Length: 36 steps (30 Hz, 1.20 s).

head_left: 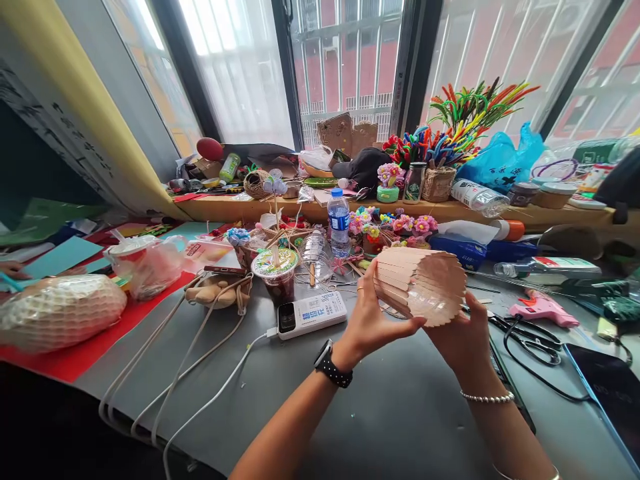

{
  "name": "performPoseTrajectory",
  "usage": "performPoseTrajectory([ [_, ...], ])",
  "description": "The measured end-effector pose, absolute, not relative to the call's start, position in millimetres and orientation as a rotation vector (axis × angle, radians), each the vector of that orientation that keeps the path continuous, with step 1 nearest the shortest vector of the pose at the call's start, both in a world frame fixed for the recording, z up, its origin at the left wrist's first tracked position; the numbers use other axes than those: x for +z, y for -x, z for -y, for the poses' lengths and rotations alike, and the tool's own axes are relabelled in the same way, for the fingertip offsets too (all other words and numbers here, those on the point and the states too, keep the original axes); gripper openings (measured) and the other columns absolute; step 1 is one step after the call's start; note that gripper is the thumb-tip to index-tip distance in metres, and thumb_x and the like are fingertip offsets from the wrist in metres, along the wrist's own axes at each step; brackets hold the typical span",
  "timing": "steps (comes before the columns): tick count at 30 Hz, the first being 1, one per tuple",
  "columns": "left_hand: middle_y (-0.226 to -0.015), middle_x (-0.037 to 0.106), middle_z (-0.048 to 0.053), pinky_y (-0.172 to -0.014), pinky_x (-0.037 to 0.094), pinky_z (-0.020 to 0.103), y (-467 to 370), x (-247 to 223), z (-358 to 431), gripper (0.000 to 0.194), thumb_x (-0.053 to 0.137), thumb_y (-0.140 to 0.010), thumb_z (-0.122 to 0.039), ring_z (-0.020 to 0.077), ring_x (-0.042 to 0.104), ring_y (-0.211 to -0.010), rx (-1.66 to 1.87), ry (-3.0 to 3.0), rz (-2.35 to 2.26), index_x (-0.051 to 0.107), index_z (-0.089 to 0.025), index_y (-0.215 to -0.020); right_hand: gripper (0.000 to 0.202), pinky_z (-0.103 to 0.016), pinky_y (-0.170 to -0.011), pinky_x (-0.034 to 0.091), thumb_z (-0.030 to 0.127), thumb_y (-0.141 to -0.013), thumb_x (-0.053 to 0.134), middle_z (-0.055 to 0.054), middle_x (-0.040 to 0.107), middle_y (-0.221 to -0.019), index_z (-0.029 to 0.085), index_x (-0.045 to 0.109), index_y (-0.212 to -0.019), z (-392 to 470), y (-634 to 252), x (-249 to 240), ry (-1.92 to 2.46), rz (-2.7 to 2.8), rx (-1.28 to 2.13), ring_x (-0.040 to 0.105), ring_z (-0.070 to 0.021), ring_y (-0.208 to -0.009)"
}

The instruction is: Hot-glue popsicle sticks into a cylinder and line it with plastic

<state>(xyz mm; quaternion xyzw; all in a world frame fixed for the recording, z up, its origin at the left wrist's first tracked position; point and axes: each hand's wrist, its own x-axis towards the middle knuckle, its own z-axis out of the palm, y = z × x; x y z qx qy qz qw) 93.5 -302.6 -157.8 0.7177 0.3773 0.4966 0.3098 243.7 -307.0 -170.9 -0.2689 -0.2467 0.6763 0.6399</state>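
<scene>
Wooden cup (pixel 420 283) | likely light, stiff, fragile (thin slats (pixel 393 268)) | held in fingers of left hand (pixel 373 323) and right hand (pixel 463 339) | best gripped round sides

A pale slatted wooden cup (pixel 395 275) tilts sideways in midair

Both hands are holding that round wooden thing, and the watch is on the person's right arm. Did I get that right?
Not quite: in the head view, the watch is on the left arm, not the right. The left hand and right hand are both holding the round wooden thing, as you said.
</scene>
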Motion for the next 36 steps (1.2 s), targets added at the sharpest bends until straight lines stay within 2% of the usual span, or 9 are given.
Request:
performPoseTrajectory([
  [7,-0.135,0.023,0.013,-0.104,0.021,0.045,-71.7,-150.1,300.4,0.108,0.073,-0.051,-0.041,0.0290,0.019,-0.126,1.289,-2.294,-0.949,0.006,-0.022,-0.134,0.056,-0.044,-0.086,0.042,0.061,-0.072,0.035,-0.007,0.066,-0.097,0.021,0.058,-0.104,300.2,-240.9,-176.2,0.738,0.620,1.492,0.055,-0.0249,-0.100],
  [10,-0.134,0.025,0.014,-0.099,0.028,0.044,-66.7,-151.1,296.5,0.100,0.069,-0.058,-0.042,0.0291,0.028,-0.122,1.242,-1.949,-0.926,0.007,-0.021,-0.134,0.048,-0.042,-0.086,0.042,0.056,-0.076,0.034,-0.005,0.063,-0.105,0.025,0.056,-0.107,293.2,-240.6,-179.1,0.823,0.763,1.262,0.055,-0.0225,-0.102],
  [13,-0.126,0.037,0.015,-0.090,0.037,0.042,-65.8,-152.9,289.9,0.091,0.065,-0.064,-0.044,0.0271,0.045,-0.110,1.126,-1.507,-0.785,0.011,-0.021,-0.134,0.045,-0.042,-0.088,0.040,0.052,-0.077,0.037,-0.003,0.058,-0.115,0.028,0.052,-0.112,286.8,-240.8,-181.0,0.893,0.874,1.104,0.052,-0.0217,-0.106],
  [18,-0.109,0.056,0.012,-0.085,0.037,0.040,-64.0,-158.8,281.6,0.073,0.061,-0.064,-0.049,0.0271,0.054,-0.098,0.950,-1.015,-0.526,0.035,-0.019,-0.126,0.048,-0.038,-0.092,0.038,0.057,-0.076,0.035,-0.002,0.056,-0.115,0.028,0.053,-0.110,280.6,-239.4,-182.9,0.945,0.997,1.032,0.044,-0.0197,-0.114],
  [22,-0.106,0.059,0.013,-0.080,0.039,0.037,-57.0,-166.0,276.8,0.074,0.043,-0.067,-0.064,0.0273,0.053,-0.097,0.871,-0.766,-0.368,0.044,-0.013,-0.119,0.058,-0.034,-0.084,0.041,0.064,-0.077,0.025,-0.004,0.062,-0.096,0.024,0.060,-0.099,284.1,-237.4,-181.0,0.985,1.176,0.981,0.052,-0.0196,-0.100],
  [25,-0.110,0.056,0.015,-0.070,0.040,0.032,-50.3,-171.2,272.2,0.085,0.037,-0.064,-0.070,0.0239,0.056,-0.085,0.791,-0.689,-0.295,0.038,-0.010,-0.124,0.043,-0.028,-0.074,0.041,0.059,-0.072,0.045,-0.001,0.058,-0.072,0.023,0.064,-0.085,292.6,-239.6,-176.5,1.055,1.266,0.876,0.052,-0.0165,-0.079],
  [27,-0.114,0.053,0.017,-0.064,0.040,0.029,-46.5,-174.4,269.4,0.085,0.037,-0.066,-0.068,0.0208,0.057,-0.078,0.738,-0.671,-0.263,0.034,-0.010,-0.128,0.030,-0.025,-0.060,0.038,0.050,-0.071,0.054,0.002,0.050,-0.059,0.022,0.064,-0.075,299.0,-242.3,-172.5,1.102,1.292,0.814,0.045,-0.0119,-0.059],
  [32,-0.122,0.048,0.016,-0.051,0.039,0.027,-42.6,-180.3,268.5,0.078,0.038,-0.067,-0.066,0.0184,0.057,-0.066,0.676,-0.809,-0.353,0.034,-0.018,-0.128,0.025,-0.024,-0.051,0.030,0.044,-0.074,0.053,0.002,0.048,-0.060,0.020,0.060,-0.069,310.1,-244.7,-162.8,1.133,1.264,0.639,0.038,-0.0099,-0.053],
  [36,-0.113,0.055,0.013,-0.047,0.038,0.026,-42.9,-178.5,273.2,0.073,0.029,-0.069,-0.068,0.0163,0.057,-0.061,0.668,-0.938,-0.439,0.045,-0.019,-0.121,0.022,-0.024,-0.052,0.031,0.038,-0.078,0.050,0.002,0.045,-0.061,0.020,0.058,-0.068,318.0,-240.6,-154.4,1.082,1.310,0.499,0.040,-0.0101,-0.056],
])
